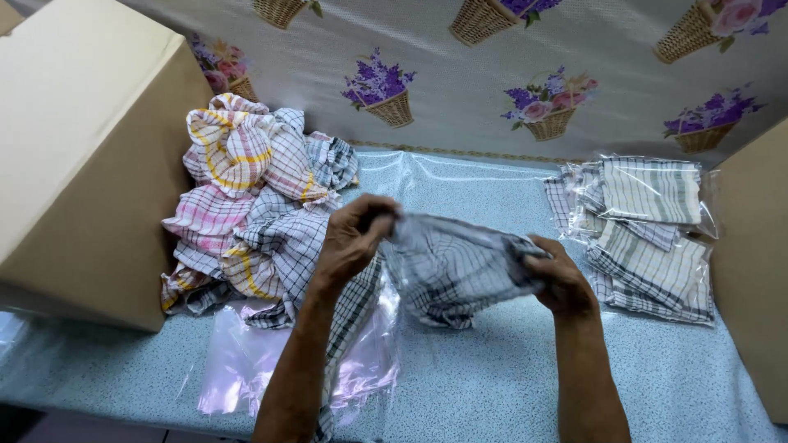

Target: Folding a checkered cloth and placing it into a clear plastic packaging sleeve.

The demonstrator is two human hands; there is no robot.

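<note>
Both my hands hold one checked grey-and-white cloth (447,271) above the table. My left hand (353,238) pinches its upper left corner; my right hand (558,279) grips its right edge. The cloth hangs crumpled between them. Under my left forearm lies another checked cloth (353,316) on a stack of clear plastic bags (238,361).
A heap of loose checked cloths (246,205), pink, yellow and grey, lies at the left against a large cardboard box (82,156). Bagged folded cloths (648,230) sit at the right beside another cardboard box (751,262). The table (492,377) has a speckled blue cover.
</note>
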